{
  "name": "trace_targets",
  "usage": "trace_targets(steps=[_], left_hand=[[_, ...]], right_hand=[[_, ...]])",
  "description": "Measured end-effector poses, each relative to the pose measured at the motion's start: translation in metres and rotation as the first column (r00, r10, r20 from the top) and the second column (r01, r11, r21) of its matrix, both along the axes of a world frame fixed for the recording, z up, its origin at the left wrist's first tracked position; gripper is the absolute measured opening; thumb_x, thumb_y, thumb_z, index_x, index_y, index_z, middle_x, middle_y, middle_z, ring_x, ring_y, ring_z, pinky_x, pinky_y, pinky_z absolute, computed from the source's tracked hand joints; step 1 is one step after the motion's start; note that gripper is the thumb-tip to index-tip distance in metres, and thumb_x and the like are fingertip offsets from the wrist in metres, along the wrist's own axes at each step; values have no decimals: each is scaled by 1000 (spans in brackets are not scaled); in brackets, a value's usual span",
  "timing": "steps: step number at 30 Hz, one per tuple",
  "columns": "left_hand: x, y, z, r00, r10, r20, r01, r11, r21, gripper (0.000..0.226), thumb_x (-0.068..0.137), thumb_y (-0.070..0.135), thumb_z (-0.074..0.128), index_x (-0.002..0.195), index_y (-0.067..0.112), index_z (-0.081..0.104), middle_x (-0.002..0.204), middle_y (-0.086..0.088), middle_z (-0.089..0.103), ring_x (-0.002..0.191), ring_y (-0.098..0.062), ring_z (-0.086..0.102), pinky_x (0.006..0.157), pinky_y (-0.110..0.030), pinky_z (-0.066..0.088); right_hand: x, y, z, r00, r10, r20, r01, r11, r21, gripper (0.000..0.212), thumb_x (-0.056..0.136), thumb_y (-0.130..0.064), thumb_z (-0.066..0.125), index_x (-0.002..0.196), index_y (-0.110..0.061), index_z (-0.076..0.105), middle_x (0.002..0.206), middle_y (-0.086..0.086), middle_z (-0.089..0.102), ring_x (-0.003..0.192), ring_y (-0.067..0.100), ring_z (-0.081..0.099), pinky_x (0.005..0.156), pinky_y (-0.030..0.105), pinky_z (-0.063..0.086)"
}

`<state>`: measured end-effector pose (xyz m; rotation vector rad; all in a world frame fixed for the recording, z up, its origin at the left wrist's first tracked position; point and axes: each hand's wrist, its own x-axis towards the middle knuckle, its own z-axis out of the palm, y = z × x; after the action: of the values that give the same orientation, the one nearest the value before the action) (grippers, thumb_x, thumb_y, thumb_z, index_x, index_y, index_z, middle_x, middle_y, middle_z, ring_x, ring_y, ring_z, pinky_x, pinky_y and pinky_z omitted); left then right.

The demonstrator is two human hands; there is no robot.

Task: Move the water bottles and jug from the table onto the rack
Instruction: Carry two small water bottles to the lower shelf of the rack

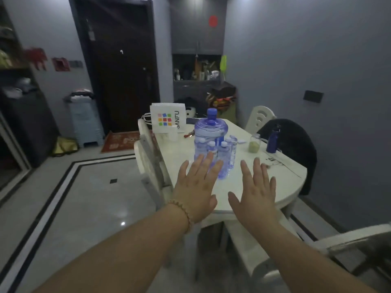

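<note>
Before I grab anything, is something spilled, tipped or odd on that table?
Nothing stands out. The jug and small bottles stand upright and clustered, with no spill visible on the table. Both hands are open and empty.

Translucent blue jug, white table, dark-blue flask

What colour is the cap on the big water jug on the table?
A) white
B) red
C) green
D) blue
D: the jug stands behind the small bottles and its cap is plainly blue, darker than the pale bluish body below it.
</note>
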<state>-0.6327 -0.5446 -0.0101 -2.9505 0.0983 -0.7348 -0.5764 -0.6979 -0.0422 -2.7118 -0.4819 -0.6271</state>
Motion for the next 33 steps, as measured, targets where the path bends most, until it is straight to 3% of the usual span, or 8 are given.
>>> trace_targets(steps=[4,7,12,18,21,33], left_hand=[[4,66,11,999,-36,-6,36,999,0,86,84,45,51,146,29,-7,157,-3,-6,142,-23,-4,111,-45,-6],[27,106,8,999,-49,-16,49,999,0,86,84,47,50,145,30,-8,157,-1,-6,142,-22,-4,111,-45,-7],[74,148,-26,994,-70,-78,66,997,-49,84,86,47,48,143,33,-12,157,0,-10,142,-22,-9,106,-42,-18],[182,213,-33,978,-153,-142,171,977,128,87,84,45,51,144,29,-9,157,-3,-5,141,-24,-7,97,-40,-33],[235,235,-23,971,-180,-159,203,969,142,89,81,46,56,141,29,-8,157,-4,4,140,-25,0,102,-40,-26],[396,266,-82,844,-475,-249,512,851,112,77,88,42,43,148,20,-1,157,-5,1,142,-25,1,112,-48,-2]], right_hand=[[-6,61,0,999,52,7,-51,997,-64,85,87,-47,52,149,-28,-2,158,5,-13,143,22,-16,112,44,-10],[13,89,2,1000,-1,3,2,997,-81,86,87,-48,52,149,-30,-5,158,4,-13,143,23,-14,113,44,-8],[61,123,-18,998,-48,-31,44,994,-99,86,86,-45,55,149,-30,-2,158,4,-10,144,23,-12,113,45,-6],[159,184,-55,985,-107,-133,90,988,-124,87,88,-47,51,148,-28,-8,158,5,-13,143,25,-13,113,47,-6],[200,208,-60,979,-148,-137,133,985,-113,85,88,-44,51,149,-27,-5,158,4,-10,144,24,-10,113,46,-5],[298,255,-93,866,-465,-185,404,867,-290,89,89,-47,46,146,-26,-18,157,3,-18,144,23,-11,113,49,-5]])
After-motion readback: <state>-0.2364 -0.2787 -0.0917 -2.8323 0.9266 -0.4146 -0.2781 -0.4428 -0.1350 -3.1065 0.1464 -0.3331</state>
